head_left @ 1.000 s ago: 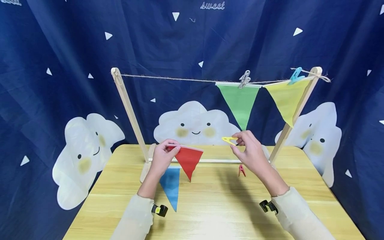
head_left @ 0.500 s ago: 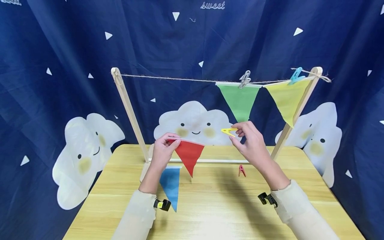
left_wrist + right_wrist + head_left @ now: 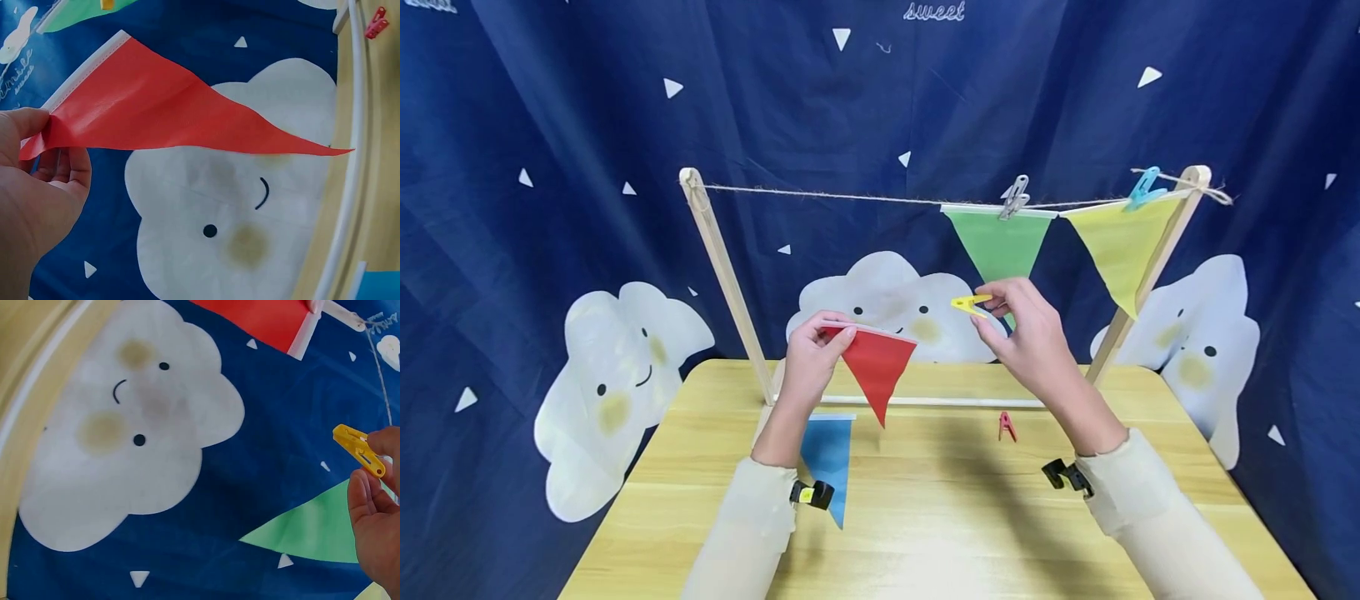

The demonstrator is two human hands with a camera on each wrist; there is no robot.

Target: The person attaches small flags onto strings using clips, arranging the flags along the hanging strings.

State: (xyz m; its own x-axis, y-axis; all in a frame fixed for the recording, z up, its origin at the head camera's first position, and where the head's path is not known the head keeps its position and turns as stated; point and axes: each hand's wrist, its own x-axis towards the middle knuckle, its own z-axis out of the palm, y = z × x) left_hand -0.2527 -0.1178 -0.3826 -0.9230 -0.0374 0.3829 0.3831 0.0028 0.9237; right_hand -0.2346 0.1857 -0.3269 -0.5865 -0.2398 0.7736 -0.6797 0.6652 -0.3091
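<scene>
A red triangular pennant (image 3: 880,360) with a white top edge hangs from my left hand (image 3: 811,354), which pinches its upper left corner between thumb and fingers. My right hand (image 3: 1026,333) pinches a yellow clothespin (image 3: 967,303) between thumb and fingertips, in front of the green pennant (image 3: 992,242). Both hands are below the twine (image 3: 820,194) strung between two wooden posts. A grey clothespin (image 3: 1015,197) fixes the green pennant to that twine. Beside it, a blue clothespin (image 3: 1144,190) holds the yellow pennant (image 3: 1123,242). In the right wrist view the yellow clothespin (image 3: 359,450) is apart from the red pennant (image 3: 262,325).
On the wooden table (image 3: 940,500) lie a blue pennant (image 3: 827,458), partly behind the left wrist, and a red clothespin (image 3: 1007,427). The left post (image 3: 726,283) and right post (image 3: 1150,275) stand joined by a white bar (image 3: 925,402). A dark blue curtain (image 3: 820,108) hangs behind.
Both hands have risen toward the twine, carrying the red pennant and the yellow clothespin. The right hand now covers part of the green pennant. The hung pennants stay in place.
</scene>
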